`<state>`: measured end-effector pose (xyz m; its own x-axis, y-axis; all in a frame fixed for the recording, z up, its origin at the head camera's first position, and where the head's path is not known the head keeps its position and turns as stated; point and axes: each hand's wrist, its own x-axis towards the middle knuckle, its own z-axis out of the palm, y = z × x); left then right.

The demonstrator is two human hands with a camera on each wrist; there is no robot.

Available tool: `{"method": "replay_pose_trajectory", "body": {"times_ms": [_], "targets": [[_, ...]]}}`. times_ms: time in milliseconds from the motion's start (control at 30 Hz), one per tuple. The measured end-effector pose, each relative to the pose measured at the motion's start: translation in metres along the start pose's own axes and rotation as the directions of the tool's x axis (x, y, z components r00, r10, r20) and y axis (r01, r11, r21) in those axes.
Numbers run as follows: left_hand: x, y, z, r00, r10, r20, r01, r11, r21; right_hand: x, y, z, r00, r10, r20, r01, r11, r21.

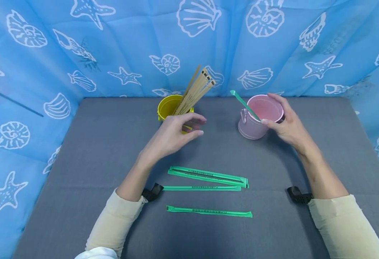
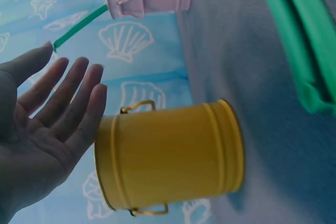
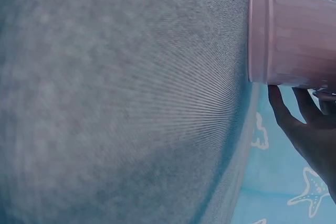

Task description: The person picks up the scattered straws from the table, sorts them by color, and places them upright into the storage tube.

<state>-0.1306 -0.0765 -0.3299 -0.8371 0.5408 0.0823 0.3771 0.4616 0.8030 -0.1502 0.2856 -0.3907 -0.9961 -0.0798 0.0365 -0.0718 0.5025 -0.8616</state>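
My right hand grips the rim of a small pink bucket, thumb at the near side and fingers round the right side. Inside that bucket leans one green-wrapped straw, its upper end sticking out to the left. My left hand hovers in front of a yellow bucket, fingers loosely bent and holding nothing. Whether it touches the bucket I cannot tell. Several paper-wrapped tan straws stand tilted in the yellow bucket. In the right wrist view, fingers touch the pink bucket's side.
On the grey table lie more green-wrapped straws: a close pair, one just below, and another nearer me. A blue curtain with white shells hangs behind the table's far edge.
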Motion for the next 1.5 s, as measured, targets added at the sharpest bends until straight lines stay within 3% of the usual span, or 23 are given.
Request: {"method": "replay_pose_trajectory", "body": {"times_ms": [433, 733, 900, 1133, 1233, 1400, 1500], "targets": [[-0.041, -0.03, -0.003, 0.993, -0.115, 0.041, 0.11, 0.989, 0.097, 0.001, 0.001, 0.002, 1.0, -0.022, 0.004, 0.022, 0.999, 0.042], [-0.059, -0.055, 0.003, 0.979, -0.192, 0.071, 0.186, 0.979, 0.077, -0.001, 0.002, 0.002, 1.0, -0.012, -0.007, 0.012, 1.0, 0.027], [-0.064, -0.063, 0.011, 0.967, -0.229, 0.115, 0.219, 0.971, 0.094, -0.001, 0.0, 0.002, 1.0, 0.013, 0.0, -0.013, 1.0, 0.024], [-0.065, -0.07, 0.016, 0.937, -0.269, 0.223, 0.24, 0.959, 0.148, -0.002, -0.001, 0.002, 1.0, 0.023, 0.008, -0.023, 0.999, 0.022], [-0.064, -0.076, 0.017, 0.929, -0.267, 0.257, 0.245, 0.962, 0.118, -0.002, 0.0, 0.002, 1.0, 0.016, 0.005, -0.016, 1.0, 0.023], [-0.063, -0.086, 0.021, 0.927, -0.259, 0.272, 0.253, 0.966, 0.055, -0.002, 0.0, 0.002, 1.0, 0.022, 0.008, -0.022, 0.999, 0.04], [-0.062, -0.088, 0.023, 0.935, -0.242, 0.26, 0.229, 0.97, 0.077, -0.002, 0.0, 0.002, 1.0, 0.024, 0.004, -0.024, 0.998, 0.05]]}}
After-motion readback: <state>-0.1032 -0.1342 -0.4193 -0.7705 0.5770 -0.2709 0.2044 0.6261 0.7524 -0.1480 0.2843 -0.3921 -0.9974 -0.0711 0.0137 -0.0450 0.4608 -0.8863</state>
